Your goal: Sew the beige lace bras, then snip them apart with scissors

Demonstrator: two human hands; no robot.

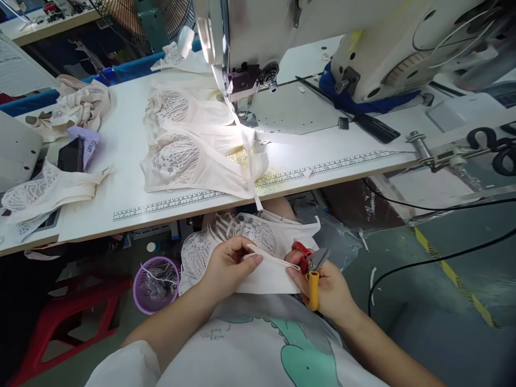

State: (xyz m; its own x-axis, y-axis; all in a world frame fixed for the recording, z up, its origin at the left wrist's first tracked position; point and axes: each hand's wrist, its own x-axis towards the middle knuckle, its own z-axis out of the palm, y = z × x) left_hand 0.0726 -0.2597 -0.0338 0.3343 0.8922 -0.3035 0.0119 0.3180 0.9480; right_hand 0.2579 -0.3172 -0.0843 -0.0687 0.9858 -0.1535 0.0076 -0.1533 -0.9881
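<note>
A white lace bra (258,236) lies across my lap, below the table edge. My left hand (228,263) pinches its folded upper edge between thumb and fingers. At the other end of that edge, my right hand (326,287) holds scissors (313,269) with one red and one yellow handle. Its thumb and fingertips also press on the bra's edge. The short scissor blades point up and to the right, away from the cloth. More white lace bras (177,156) lie on the table by the sewing machine (250,80), with a narrow strap (248,156) hanging over the edge.
A printed ruler (193,200) runs along the table's front edge. Further bra pieces (52,185) and a dark phone-like object (70,156) lie at left. On the floor are a purple bin (157,309) and a red stool (72,312). Black cables (427,262) cross at right.
</note>
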